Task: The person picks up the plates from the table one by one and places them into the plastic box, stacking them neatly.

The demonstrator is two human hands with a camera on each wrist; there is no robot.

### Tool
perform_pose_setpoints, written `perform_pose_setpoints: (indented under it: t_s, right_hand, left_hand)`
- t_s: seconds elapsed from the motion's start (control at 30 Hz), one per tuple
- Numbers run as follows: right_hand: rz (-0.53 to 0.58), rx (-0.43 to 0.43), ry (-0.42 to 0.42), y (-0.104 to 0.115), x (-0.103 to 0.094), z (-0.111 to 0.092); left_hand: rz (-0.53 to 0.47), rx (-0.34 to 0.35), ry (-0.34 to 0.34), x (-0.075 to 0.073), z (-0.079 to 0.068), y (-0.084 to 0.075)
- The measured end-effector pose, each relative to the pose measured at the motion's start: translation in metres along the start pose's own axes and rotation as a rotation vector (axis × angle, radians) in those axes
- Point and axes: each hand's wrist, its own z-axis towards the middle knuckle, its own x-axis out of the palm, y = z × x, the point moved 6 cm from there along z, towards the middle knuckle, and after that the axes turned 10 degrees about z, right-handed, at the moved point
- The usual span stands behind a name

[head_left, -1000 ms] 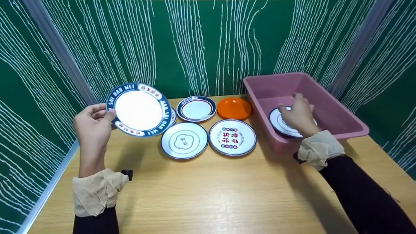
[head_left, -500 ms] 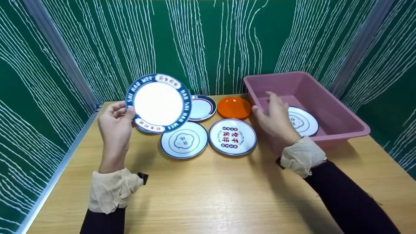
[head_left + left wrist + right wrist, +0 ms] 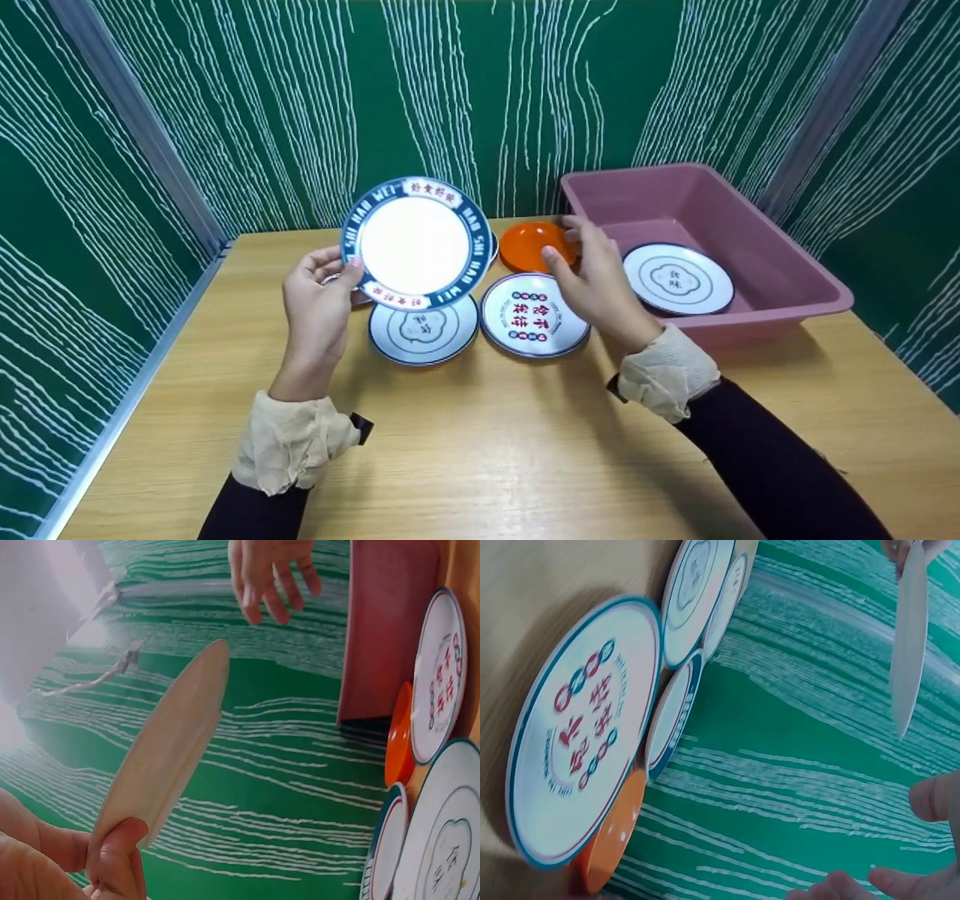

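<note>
2 hands: both raised over the table (image 3: pixel 480 450), with 1 plate between them
Left hand (image 3: pixel 319 304): pinches the blue-rimmed plate (image 3: pixel 417 244) by its lower left edge, thumb on the face and fingers behind; the left wrist view shows the plate edge-on (image 3: pixel 169 746), held by a thumb tip
Held plate: tilted up to face the person, above the plates lying at 11 o'clock; 1.0 s ago it hung far out at 9 o'clock, so it has travelled toward the middle
Right hand (image 3: pixel 596 281): fingers loose and spread, holding nothing, hovering above the red-lettered plate (image 3: pixel 535 315) and reaching toward the held plate; 1.0 s ago it was down inside the bin (image 3: pixel 787 247)
Bin: pink, at 2 o'clock, with 1 white plate (image 3: pixel 679 279) lying flat in it, let go by the right hand
Judgement: the last plate looks delivered, and the hands seem to be closing for a hand-over of the held one
Others on the table: orange dish (image 3: pixel 529 246) at 12 o'clock, cloud-marked plate (image 3: pixel 422 330) under the held plate, 1 more plate largely hidden behind it
</note>
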Motion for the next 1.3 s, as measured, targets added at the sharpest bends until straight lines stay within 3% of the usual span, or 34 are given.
perform_pose_setpoints:
  t_s: [0.27,0.53,0.77,1.07,1.17,1.3]
  right_hand:
    - [0.051,-0.046,0.029,0.009,0.017,-0.007]
    - [0.200,-0.004,0.091,0.011,0.035,-0.014]
    - [0.524,0.152,0.136,0.009,0.049,-0.016]
    - [0.989,0.435,0.093,0.005,0.073,-0.028]
    - [1.092,0.447,0.069,0.007,0.078,-0.031]
    - [1.139,0.444,0.004,0.005,0.079,-0.033]
  left_hand:
    - [-0.046,-0.032,0.036,0.016,-0.008,0.008]
    - [-0.108,-0.072,0.045,0.028,-0.018,0.013]
    - [-0.162,-0.103,0.053,0.040,-0.027,0.017]
    - [-0.253,-0.119,0.039,0.058,-0.040,0.029]
    - [-0.313,-0.120,0.035,0.067,-0.046,0.033]
    - [-0.375,-0.137,0.036,0.077,-0.054,0.038]
